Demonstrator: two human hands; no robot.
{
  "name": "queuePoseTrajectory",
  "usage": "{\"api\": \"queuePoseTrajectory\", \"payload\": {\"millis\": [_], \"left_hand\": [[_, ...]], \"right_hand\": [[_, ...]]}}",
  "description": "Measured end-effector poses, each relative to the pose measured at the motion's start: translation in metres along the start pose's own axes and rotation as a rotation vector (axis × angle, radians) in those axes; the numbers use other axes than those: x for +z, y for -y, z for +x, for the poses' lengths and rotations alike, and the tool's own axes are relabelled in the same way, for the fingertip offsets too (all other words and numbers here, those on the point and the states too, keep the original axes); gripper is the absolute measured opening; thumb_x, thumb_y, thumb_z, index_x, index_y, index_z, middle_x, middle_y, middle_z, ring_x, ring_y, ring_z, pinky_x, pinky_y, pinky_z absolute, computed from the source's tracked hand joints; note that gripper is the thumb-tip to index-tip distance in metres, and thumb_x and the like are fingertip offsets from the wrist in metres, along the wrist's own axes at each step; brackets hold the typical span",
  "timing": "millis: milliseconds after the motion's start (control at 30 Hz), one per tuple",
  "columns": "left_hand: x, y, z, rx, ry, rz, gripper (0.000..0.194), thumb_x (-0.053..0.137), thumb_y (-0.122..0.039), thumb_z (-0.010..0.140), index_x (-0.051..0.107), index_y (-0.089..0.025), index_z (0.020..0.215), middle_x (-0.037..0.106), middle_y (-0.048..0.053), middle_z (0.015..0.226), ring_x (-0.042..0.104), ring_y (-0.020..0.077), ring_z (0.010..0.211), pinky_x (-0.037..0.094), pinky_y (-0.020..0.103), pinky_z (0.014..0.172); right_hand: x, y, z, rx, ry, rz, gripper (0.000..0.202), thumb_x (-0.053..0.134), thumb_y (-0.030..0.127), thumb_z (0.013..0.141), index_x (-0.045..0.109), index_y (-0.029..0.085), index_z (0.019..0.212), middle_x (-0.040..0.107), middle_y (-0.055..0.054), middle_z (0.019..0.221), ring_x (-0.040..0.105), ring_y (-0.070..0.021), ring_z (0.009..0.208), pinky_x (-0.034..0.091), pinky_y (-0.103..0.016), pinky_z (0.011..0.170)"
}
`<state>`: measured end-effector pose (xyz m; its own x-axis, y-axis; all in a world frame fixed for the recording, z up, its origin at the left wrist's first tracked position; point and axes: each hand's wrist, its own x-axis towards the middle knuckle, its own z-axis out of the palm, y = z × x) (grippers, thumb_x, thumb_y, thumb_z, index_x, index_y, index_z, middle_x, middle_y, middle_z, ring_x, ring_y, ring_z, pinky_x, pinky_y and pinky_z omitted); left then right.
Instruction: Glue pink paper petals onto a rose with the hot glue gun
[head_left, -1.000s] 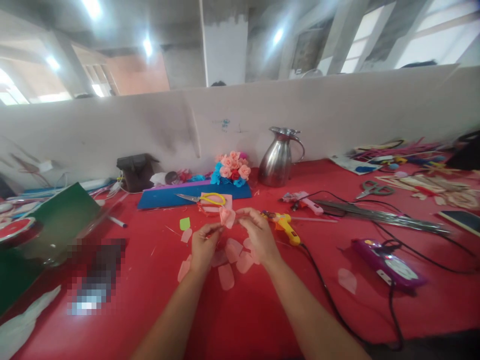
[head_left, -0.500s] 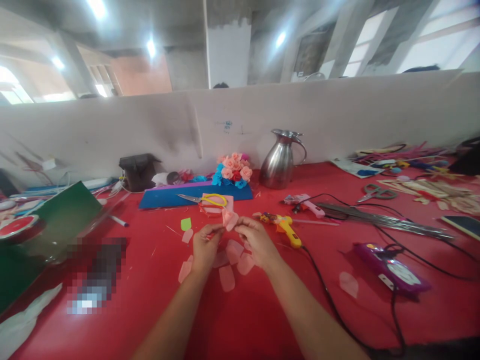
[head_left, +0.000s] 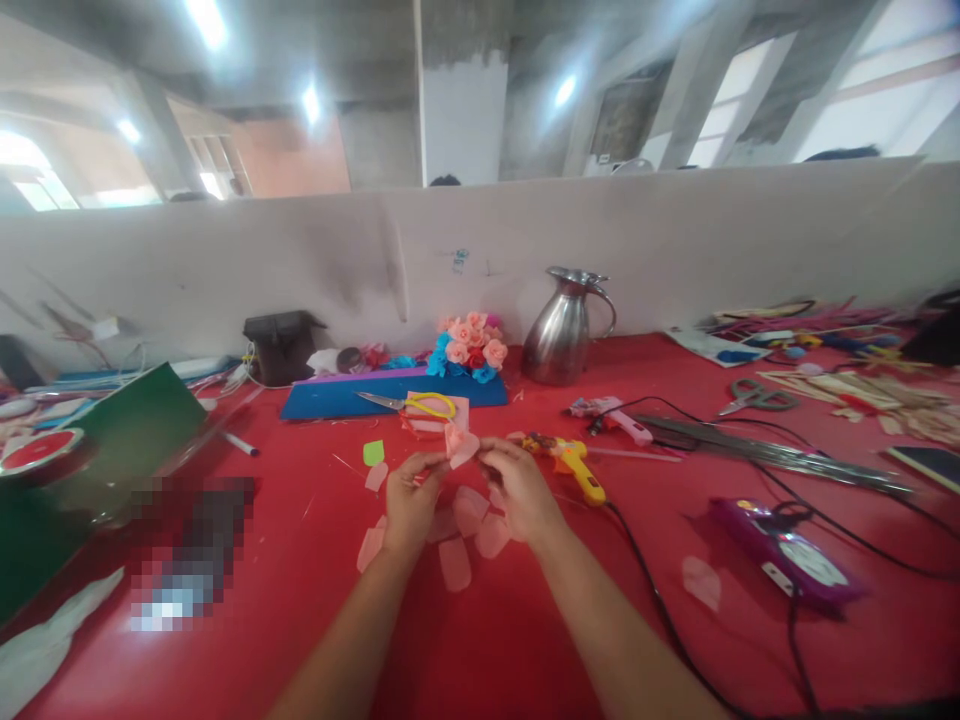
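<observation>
A small pink paper flower [head_left: 460, 444] is held up between both hands over the red table [head_left: 480, 640]. My left hand [head_left: 412, 492] pinches it from the left, near its base. My right hand [head_left: 517, 485] has thumb and fingertips closed at the flower's right edge. Just below the hands lie several loose pink petals [head_left: 454, 565]. Behind the flower, yellow-handled scissors [head_left: 431, 404] rest on pink paper pieces. A yellow glue gun [head_left: 579, 470] lies right of my right hand, its black cord running toward the front.
A steel jug [head_left: 559, 330] and a bunch of paper flowers [head_left: 472, 345] stand at the back. At the right are a purple power strip [head_left: 787, 555], wrapped rods [head_left: 772, 452] and grey-handled scissors [head_left: 763, 396]. A green board [head_left: 150, 430] with tape is at the left.
The view has shifted slightly, so the background sits a little lower. My right fingertips have moved slightly right along the flower's edge; both hands otherwise keep nearly the same pose.
</observation>
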<state>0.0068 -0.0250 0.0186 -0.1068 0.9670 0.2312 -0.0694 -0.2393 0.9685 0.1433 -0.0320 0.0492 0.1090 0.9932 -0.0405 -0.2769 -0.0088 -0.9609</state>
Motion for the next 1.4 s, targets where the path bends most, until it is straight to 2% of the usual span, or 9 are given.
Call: {"api": "queuePoseTrajectory", "payload": {"millis": [100,333,600,700,833,967,1100,1200,1400], "left_hand": [[0.001,-0.001,-0.001,-0.026,0.024,-0.041,0.012,0.065,-0.024,0.067,0.071,-0.018,0.076,0.067,0.003,0.078,0.059,0.0159,0.076,0.044,0.027,0.072],[0.001,-0.002,-0.003,-0.06,0.067,-0.11,0.008,0.068,-0.022,0.065,0.07,-0.017,0.072,0.064,0.002,0.075,0.056,0.0139,0.073,0.042,0.025,0.069],[-0.001,0.003,-0.003,-0.077,0.08,-0.159,0.012,0.069,-0.023,0.064,0.071,-0.019,0.075,0.066,0.002,0.078,0.057,0.0143,0.076,0.043,0.026,0.073],[0.0,0.003,-0.004,-0.069,0.056,-0.144,0.011,0.07,-0.023,0.064,0.071,-0.019,0.074,0.066,0.002,0.076,0.057,0.0135,0.073,0.043,0.025,0.071],[0.001,0.001,-0.003,-0.057,0.05,-0.113,0.011,0.069,-0.023,0.063,0.071,-0.019,0.073,0.066,0.002,0.075,0.057,0.0141,0.072,0.044,0.025,0.07],[0.001,0.002,-0.003,-0.068,0.043,-0.138,0.012,0.069,-0.022,0.063,0.071,-0.019,0.075,0.066,0.003,0.077,0.058,0.0149,0.076,0.044,0.027,0.073],[0.001,0.002,-0.003,-0.071,0.055,-0.129,0.012,0.069,-0.021,0.064,0.071,-0.019,0.076,0.067,0.002,0.078,0.058,0.015,0.077,0.044,0.027,0.075],[0.001,-0.001,-0.003,-0.075,0.066,-0.13,0.011,0.069,-0.022,0.064,0.071,-0.019,0.075,0.067,0.002,0.078,0.058,0.015,0.078,0.044,0.027,0.075],[0.003,-0.002,-0.003,-0.145,0.015,-0.171,0.013,0.073,-0.022,0.06,0.071,-0.019,0.072,0.068,0.0,0.075,0.058,0.0126,0.074,0.043,0.025,0.073]], "right_hand": [[-0.002,-0.002,0.001,-0.037,0.012,0.089,0.012,0.059,0.027,0.065,0.065,0.018,0.07,0.055,0.002,0.058,0.041,-0.0095,0.051,0.025,-0.022,0.047],[0.0,0.003,-0.005,-0.118,0.068,0.113,0.025,0.058,0.041,0.075,0.069,0.018,0.077,0.062,-0.002,0.066,0.049,-0.0133,0.06,0.032,-0.025,0.055],[-0.002,0.008,-0.008,-0.124,0.082,0.082,0.036,0.05,0.048,0.08,0.07,0.018,0.076,0.063,-0.002,0.067,0.047,-0.0113,0.056,0.031,-0.024,0.052],[-0.001,0.011,-0.012,-0.176,0.115,0.001,0.031,0.053,0.046,0.079,0.068,0.019,0.081,0.06,0.0,0.066,0.047,-0.0107,0.055,0.033,-0.024,0.053],[0.003,0.016,-0.015,-0.248,0.182,-0.077,0.021,0.059,0.039,0.076,0.065,0.02,0.082,0.063,0.0,0.071,0.056,-0.0141,0.067,0.041,-0.026,0.066],[0.003,0.017,-0.013,-0.286,0.146,-0.179,0.019,0.058,0.036,0.075,0.067,0.019,0.076,0.067,-0.003,0.074,0.06,-0.0178,0.074,0.044,-0.03,0.073],[0.001,0.013,-0.01,-0.281,0.133,-0.226,0.019,0.056,0.033,0.076,0.066,0.018,0.069,0.068,-0.003,0.07,0.061,-0.0183,0.073,0.045,-0.03,0.073],[0.001,0.009,-0.008,-0.283,0.094,-0.258,0.018,0.056,0.032,0.076,0.067,0.018,0.073,0.067,-0.003,0.071,0.06,-0.0176,0.07,0.045,-0.029,0.069],[0.0,0.004,-0.006,-0.297,0.032,-0.265,0.017,0.055,0.031,0.076,0.065,0.017,0.074,0.065,-0.002,0.07,0.056,-0.0154,0.064,0.042,-0.026,0.06]]}}
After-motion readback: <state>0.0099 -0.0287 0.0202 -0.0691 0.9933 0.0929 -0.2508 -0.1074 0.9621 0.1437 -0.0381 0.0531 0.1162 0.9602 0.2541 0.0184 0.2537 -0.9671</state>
